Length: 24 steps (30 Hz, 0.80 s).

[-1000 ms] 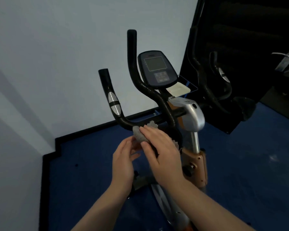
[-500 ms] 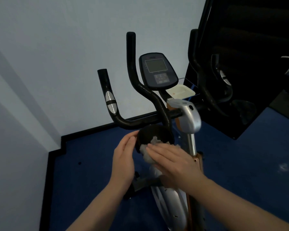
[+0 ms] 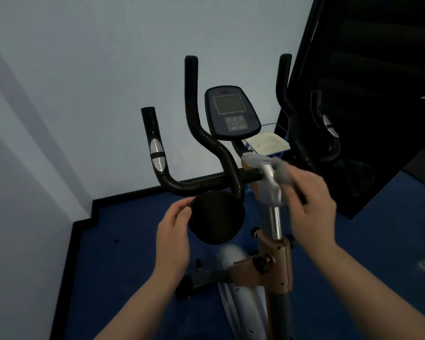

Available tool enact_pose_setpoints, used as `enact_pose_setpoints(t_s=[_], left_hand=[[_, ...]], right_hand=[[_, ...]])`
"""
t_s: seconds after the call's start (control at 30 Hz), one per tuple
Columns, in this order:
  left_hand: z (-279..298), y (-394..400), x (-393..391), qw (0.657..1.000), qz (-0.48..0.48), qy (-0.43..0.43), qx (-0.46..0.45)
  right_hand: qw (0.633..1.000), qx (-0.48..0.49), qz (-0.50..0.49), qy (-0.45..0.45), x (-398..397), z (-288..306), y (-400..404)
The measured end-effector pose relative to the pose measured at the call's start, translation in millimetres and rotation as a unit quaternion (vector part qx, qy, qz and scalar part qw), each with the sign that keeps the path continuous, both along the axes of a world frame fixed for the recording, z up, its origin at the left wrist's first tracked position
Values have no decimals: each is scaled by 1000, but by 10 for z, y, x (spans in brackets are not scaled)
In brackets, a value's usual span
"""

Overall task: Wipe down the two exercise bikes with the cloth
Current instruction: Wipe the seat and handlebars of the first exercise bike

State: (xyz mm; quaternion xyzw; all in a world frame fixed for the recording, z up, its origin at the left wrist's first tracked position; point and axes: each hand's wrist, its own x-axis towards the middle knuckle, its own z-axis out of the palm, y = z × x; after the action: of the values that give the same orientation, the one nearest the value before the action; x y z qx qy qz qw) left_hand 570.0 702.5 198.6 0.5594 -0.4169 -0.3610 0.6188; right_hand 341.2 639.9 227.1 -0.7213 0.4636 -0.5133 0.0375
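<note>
An exercise bike stands in front of me, with black handlebars, a console and a silver stem cover on a copper-coloured post. My right hand grips a grey cloth and holds it against the right side of the silver cover; the hand is blurred. My left hand rests with its fingers on the left edge of a round black pad under the handlebar. A mirror at right shows dark handlebars.
A pale wall rises behind the bike and at left. The floor is blue carpet with a black skirting edge. A white tray sits behind the console. The silver flywheel housing lies low between my forearms.
My right hand has carried the cloth from the round black pad up and to the right onto the silver stem cover. My left hand stays at the pad's left edge.
</note>
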Motion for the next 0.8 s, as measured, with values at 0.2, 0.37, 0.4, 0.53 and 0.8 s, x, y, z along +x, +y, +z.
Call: enact_pose_setpoints(t_s=[0.2, 0.37, 0.4, 0.53, 0.8], left_hand=[[114, -146, 116, 999, 16, -45, -20], [502, -554, 270, 995, 4, -87, -54], [589, -661, 299, 993, 4, -100, -61], [896, -1097, 410, 985, 14, -147, -91], [1396, -1877, 694, 959, 26, -257, -119]], right_hand=[[943, 208, 30, -259, 109, 81, -33], [929, 241, 75, -272, 471, 241, -310], [927, 240, 81, -276, 554, 295, -399], [919, 228, 94, -309, 868, 479, -790], [936, 165, 95, -296, 1518, 960, -1560]])
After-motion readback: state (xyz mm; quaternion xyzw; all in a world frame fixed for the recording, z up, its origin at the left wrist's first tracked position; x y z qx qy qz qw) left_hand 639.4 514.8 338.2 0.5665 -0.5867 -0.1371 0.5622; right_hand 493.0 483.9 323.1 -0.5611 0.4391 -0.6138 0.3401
